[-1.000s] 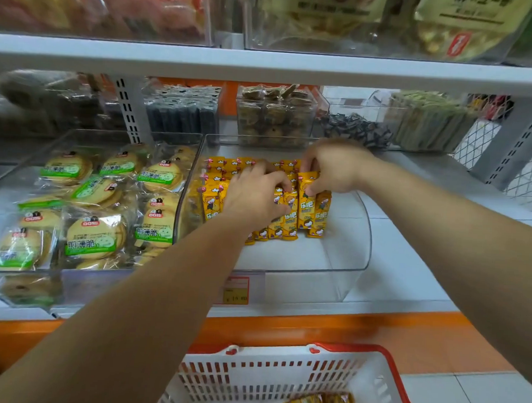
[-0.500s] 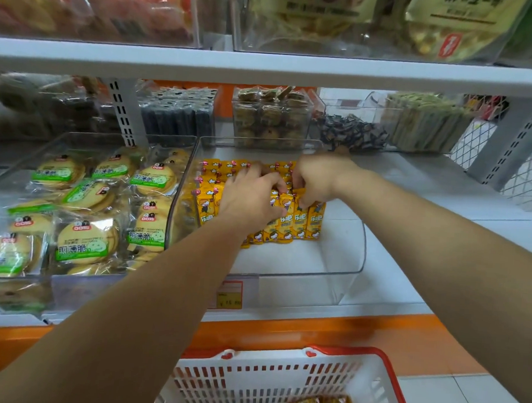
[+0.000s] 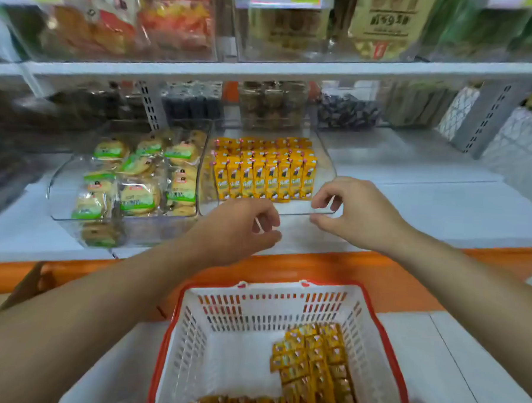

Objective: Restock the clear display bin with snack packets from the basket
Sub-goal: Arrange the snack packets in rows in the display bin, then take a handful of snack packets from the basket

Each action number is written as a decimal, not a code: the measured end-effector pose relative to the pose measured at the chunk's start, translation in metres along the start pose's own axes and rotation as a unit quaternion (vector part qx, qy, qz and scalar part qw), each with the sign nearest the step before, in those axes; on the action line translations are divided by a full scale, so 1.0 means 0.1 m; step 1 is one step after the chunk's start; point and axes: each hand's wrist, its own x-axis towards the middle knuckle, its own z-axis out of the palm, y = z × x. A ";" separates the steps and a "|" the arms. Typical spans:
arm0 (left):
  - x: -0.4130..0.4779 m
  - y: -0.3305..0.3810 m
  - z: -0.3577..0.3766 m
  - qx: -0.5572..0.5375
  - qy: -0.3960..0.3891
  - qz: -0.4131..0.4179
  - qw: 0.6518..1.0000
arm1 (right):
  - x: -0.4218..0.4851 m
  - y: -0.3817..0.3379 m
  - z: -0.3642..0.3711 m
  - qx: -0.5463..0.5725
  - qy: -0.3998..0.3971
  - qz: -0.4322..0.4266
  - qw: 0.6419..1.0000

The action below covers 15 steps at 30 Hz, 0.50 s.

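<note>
The clear display bin (image 3: 329, 170) sits on the white shelf and holds several neat rows of yellow snack packets (image 3: 264, 170). Both hands are out of the bin, just in front of its low front lip. My left hand (image 3: 238, 230) hangs with fingers loosely curled and holds nothing. My right hand (image 3: 355, 212) is at the bin's front right corner, its fingers apart, thumb and fingertips close to the clear edge; I cannot tell whether they touch it. Below, the white basket (image 3: 284, 307) with a red rim holds more yellow packets (image 3: 314, 364) along its right side and near edge.
A second clear bin (image 3: 66, 172) with green-labelled round biscuits stands directly left of the display bin. Behind are tubs of dark sweets and biscuits (image 3: 272, 106). An upper shelf (image 3: 265, 68) overhangs. An orange band (image 3: 316, 268) runs along the shelf front.
Both hands have drawn back out of the bin from the packets to its front lip and let go. The view has tilted down, showing more of the basket.
</note>
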 end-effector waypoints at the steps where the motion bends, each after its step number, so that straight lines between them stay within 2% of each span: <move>1: -0.15 -0.01 0.13 0.001 -0.041 -0.015 0.999 | -0.16 0.01 0.08 0.016 -0.029 0.010 0.999; 4: -0.43 -0.12 0.63 0.053 -0.164 -0.064 0.983 | -0.58 0.15 0.48 0.020 -0.133 0.051 0.990; 6: -0.56 -0.27 1.04 0.054 -0.208 -0.109 0.971 | -0.82 0.34 0.86 0.036 -0.184 0.093 0.978; 10: -0.83 -0.65 1.97 -0.006 -0.237 -0.213 0.948 | -1.23 0.78 1.64 0.086 -0.240 0.207 0.945; 12: -0.93 -0.82 2.43 -0.048 -0.247 -0.262 0.932 | -1.39 0.94 1.99 0.104 -0.259 0.238 0.930; 15: -0.99 -1.02 3.01 -0.084 -0.218 -0.301 0.924 | -1.55 1.10 2.47 0.108 -0.272 0.255 0.921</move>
